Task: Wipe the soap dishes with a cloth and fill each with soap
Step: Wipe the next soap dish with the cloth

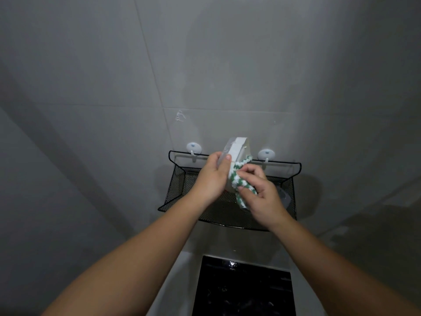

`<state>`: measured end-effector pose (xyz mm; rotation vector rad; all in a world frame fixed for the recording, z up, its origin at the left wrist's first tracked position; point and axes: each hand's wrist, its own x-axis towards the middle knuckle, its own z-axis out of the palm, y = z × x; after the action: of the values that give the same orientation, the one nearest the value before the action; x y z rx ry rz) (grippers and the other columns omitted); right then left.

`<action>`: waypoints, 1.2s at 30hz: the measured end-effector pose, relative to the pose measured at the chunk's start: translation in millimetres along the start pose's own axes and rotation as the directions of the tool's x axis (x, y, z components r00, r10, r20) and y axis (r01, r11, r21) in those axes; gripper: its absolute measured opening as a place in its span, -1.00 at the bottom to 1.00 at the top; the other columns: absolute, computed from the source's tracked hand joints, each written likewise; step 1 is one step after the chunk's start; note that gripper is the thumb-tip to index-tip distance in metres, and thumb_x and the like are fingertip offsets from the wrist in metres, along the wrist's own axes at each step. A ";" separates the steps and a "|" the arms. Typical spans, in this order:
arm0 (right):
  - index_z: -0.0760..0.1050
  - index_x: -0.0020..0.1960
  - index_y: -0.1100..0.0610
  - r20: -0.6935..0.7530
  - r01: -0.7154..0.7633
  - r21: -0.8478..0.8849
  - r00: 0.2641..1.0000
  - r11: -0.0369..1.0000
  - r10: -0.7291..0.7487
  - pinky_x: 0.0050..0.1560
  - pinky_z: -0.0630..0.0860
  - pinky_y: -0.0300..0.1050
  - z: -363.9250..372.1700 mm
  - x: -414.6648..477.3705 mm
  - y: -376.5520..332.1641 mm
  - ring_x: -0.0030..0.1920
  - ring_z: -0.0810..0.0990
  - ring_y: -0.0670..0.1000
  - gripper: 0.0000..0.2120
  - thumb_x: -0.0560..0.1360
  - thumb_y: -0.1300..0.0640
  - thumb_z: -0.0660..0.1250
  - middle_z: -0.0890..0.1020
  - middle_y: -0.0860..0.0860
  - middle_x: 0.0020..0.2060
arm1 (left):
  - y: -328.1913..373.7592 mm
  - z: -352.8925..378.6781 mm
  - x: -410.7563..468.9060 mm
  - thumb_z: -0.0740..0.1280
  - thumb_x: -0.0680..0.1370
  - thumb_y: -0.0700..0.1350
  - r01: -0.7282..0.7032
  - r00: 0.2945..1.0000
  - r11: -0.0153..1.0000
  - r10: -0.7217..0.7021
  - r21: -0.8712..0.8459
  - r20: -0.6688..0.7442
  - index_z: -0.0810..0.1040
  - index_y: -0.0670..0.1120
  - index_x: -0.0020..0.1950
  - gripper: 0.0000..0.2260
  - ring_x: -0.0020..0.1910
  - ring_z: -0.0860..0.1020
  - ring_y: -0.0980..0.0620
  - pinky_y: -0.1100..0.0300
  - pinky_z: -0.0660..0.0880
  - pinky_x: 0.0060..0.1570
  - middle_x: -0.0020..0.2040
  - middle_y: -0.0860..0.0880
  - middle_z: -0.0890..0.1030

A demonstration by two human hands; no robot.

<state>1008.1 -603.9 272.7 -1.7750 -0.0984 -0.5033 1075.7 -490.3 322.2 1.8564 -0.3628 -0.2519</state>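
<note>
Your forearms reach up from the frame's bottom edge to the black mesh basket [286,164] hung on the tiled wall. Left hand [210,179]: fingers curled round a white soap dish [237,145], held tilted above the basket, clear of it. Right hand [262,195]: pinches a green-and-white cloth [237,179] against the dish's lower edge. Step judged: wiping, no soap yet. Next: work the cloth over all surfaces, then set the dish down level. Grey object [283,195] in basket, unidentified.

Forearms [141,254], L hand [211,179] & R hand [262,197] all bare; nails short.
</note>
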 end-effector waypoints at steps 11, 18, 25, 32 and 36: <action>0.55 0.14 0.13 0.026 0.091 -0.193 0.996 0.977 -0.088 0.17 0.30 -0.47 4.0 -4.6 10.5 0.11 0.39 -0.31 -0.63 0.41 0.38 0.22 0.42 -0.06 0.05 | 1.3 -7.2 3.8 0.20 0.62 0.05 -0.043 0.997 0.999 0.045 0.021 -0.065 0.54 -0.09 0.19 -0.71 -0.03 0.59 0.03 0.26 0.50 -0.07 -0.01 -0.02 0.63; 0.58 0.14 0.20 0.104 0.138 -0.374 0.989 0.917 -0.106 0.20 0.37 -0.23 -0.6 -4.4 24.7 0.12 0.46 0.02 -0.66 0.43 0.32 0.20 0.44 0.03 0.04 | -1.4 -11.3 6.8 0.22 0.60 0.07 -0.041 0.998 0.999 0.041 -0.015 -0.049 0.57 -0.08 0.16 -0.71 -0.05 0.63 0.00 0.10 0.54 0.02 -0.02 -0.05 0.67; 0.59 0.09 0.14 0.222 0.260 -0.643 0.964 0.720 -0.149 0.12 0.39 -0.14 -13.1 4.2 24.9 0.03 0.45 0.13 -0.64 0.35 0.41 0.28 0.49 0.14 0.06 | -3.2 -16.6 3.3 0.25 0.59 0.08 -0.020 1.000 0.999 0.020 -0.031 -0.009 0.57 -0.07 0.18 -0.71 -0.03 0.64 -0.07 -0.16 0.57 0.04 0.00 -0.09 0.66; 0.59 0.13 0.23 0.047 0.098 -0.718 0.995 0.689 -0.093 0.18 0.39 -0.06 -30.9 25.1 27.5 0.10 0.46 0.19 -0.65 0.38 0.45 0.32 0.50 0.18 0.08 | -9.1 -21.0 -0.9 0.24 0.59 0.10 0.004 0.999 1.000 -0.003 -0.024 0.032 0.58 0.08 0.05 -0.82 -0.03 0.64 -0.08 -0.22 0.55 0.05 -0.03 -0.03 0.66; 0.55 0.21 0.25 -0.169 -0.030 -0.603 0.981 0.797 -0.092 0.22 0.37 -0.12 -32.4 27.2 23.6 0.17 0.46 0.15 -0.67 0.48 0.39 0.26 0.50 0.14 0.13 | -12.6 -22.1 -1.7 0.23 0.54 0.17 0.003 0.999 1.000 -0.003 -0.025 0.034 0.59 0.06 0.11 -0.71 -0.01 0.64 -0.04 -0.21 0.54 0.07 -0.01 -0.01 0.67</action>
<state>1031.3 -646.2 267.6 -2.3415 0.1937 -0.7905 1083.3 -466.6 317.0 1.8297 -0.3788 -0.2895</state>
